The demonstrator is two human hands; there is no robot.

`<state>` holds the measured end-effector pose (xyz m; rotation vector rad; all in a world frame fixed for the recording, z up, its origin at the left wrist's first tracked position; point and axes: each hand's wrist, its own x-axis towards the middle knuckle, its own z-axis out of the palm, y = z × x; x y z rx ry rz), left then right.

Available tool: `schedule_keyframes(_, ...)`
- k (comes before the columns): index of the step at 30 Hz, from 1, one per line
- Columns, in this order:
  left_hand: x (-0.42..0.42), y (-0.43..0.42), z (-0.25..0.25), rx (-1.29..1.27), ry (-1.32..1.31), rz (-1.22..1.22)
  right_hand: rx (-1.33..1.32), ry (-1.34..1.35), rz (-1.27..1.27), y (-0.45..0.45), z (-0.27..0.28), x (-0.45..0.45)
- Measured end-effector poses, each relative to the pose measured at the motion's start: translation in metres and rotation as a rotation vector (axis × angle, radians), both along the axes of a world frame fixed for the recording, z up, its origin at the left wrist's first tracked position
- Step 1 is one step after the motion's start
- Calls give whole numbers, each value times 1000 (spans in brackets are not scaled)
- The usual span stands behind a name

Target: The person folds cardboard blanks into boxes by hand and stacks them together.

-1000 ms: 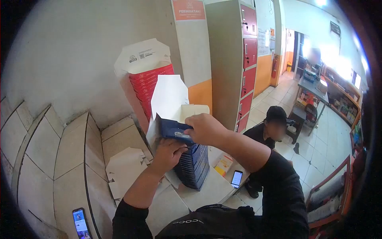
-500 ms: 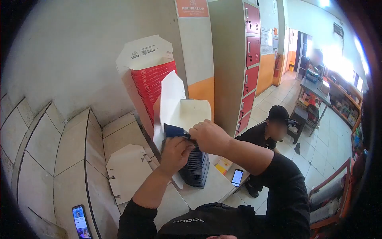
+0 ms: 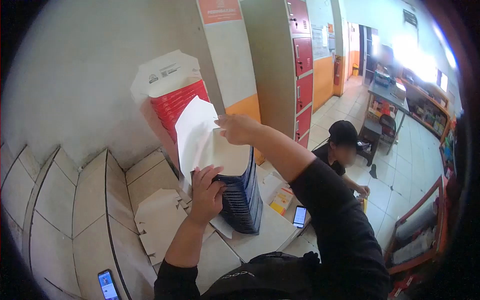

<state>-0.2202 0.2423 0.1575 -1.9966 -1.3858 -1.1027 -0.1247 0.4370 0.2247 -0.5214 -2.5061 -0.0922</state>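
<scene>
the right hand [image 3: 242, 130] has reached the flap [image 3: 192, 132].

And here the right hand [image 3: 240, 131] hides part of the top box [image 3: 232, 156], a white flap [image 3: 196, 125] covers some red boxes [image 3: 177, 99] beyond the grip, the phone [image 3: 107, 287] below the left hand [image 3: 206, 195] is cut off, and the sign [image 3: 220, 11] high above blurs!

From the head view's centre, an orange sign [image 3: 220, 11] hangs at twelve o'clock, red-doored lockers [image 3: 303, 56] stand at one, and a metal table [image 3: 389, 94] at two. A capped person [image 3: 331, 159] is at three. One lit phone [image 3: 107, 286] lies between seven and eight.
</scene>
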Motion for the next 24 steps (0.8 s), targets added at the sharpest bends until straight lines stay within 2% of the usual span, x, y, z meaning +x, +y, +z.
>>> schedule_keyframes(3,-3,3,1,-7,12,-39,-174,-538,-185,27,-14,-27)
schedule_keyframes(9,-9,6,-3,42,-2,-89,-170,-583,-112,39,-32,-26)
schedule_keyframes(12,-11,6,-17,74,7,-146,-287,-508,-130,18,-24,-8)
schedule_keyframes(15,-12,8,-26,85,17,-164,-147,-192,-76,16,-44,-5)
schedule_keyframes(21,-12,6,-31,100,0,-144,-181,-289,-64,18,-39,-9)
schedule_keyframes(24,-14,1,-33,70,13,-111,-306,-364,-65,17,-34,-11)
